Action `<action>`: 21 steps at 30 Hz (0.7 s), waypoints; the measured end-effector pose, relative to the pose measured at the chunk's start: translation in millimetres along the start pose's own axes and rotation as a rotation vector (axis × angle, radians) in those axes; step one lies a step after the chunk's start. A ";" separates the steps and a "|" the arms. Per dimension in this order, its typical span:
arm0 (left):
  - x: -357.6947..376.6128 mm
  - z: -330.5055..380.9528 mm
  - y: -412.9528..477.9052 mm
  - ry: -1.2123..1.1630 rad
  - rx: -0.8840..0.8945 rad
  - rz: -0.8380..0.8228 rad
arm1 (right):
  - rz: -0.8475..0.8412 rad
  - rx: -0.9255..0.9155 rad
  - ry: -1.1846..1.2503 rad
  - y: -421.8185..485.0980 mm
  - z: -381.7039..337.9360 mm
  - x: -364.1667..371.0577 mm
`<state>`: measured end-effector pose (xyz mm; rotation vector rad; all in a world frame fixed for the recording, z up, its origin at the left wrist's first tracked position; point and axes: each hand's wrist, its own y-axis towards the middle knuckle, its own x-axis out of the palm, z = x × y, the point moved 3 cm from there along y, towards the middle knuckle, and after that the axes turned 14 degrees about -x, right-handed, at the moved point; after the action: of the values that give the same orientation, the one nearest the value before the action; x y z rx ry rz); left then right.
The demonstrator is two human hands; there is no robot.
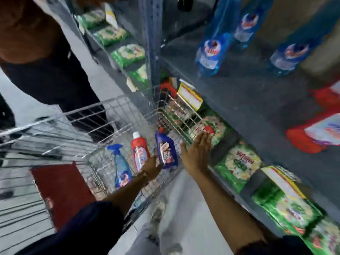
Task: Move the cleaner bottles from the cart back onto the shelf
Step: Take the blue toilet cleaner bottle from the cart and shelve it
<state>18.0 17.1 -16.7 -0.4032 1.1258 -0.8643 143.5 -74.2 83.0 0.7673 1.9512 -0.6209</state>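
Note:
A wire shopping cart [103, 115] stands left of the shelving. Inside it lie a blue spray bottle [121, 166] and a red bottle with a white cap [139, 151]. My left hand [152, 166] reaches into the cart and grips the lower end of a dark blue bottle with a red cap [166, 151], which stands tilted. My right hand [197, 151] hovers open beside the cart's right rim, fingers spread, holding nothing. Three blue cleaner bottles [211, 50] stand on the grey shelf [248, 96] up at the right. The whole view is motion-blurred.
Green detergent packs [237, 164] fill the lower shelf along the right and more sit on shelves at the back. Yellow price tags [189, 96] hang off the shelf edge. Another person in dark trousers [55, 74] stands behind the cart. A red panel [60, 190] sits on the cart's near end.

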 end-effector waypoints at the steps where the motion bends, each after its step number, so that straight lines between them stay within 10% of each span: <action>1: 4.0 0.2 11.9 -0.021 -0.042 -0.010 | 0.003 0.030 -0.018 9.1 -1.5 8.9; 14: 53.2 22.4 98.9 -0.664 -0.444 -0.048 | 0.018 0.084 -0.348 24.9 -1.4 31.7; 21: 35.2 23.0 107.3 -0.561 -0.427 -0.054 | 0.055 0.078 -0.380 22.5 -4.2 27.9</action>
<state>86.9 53.7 -101.7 -0.9678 0.7666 -0.4988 146.8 -48.7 57.7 0.6905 1.5615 -0.7533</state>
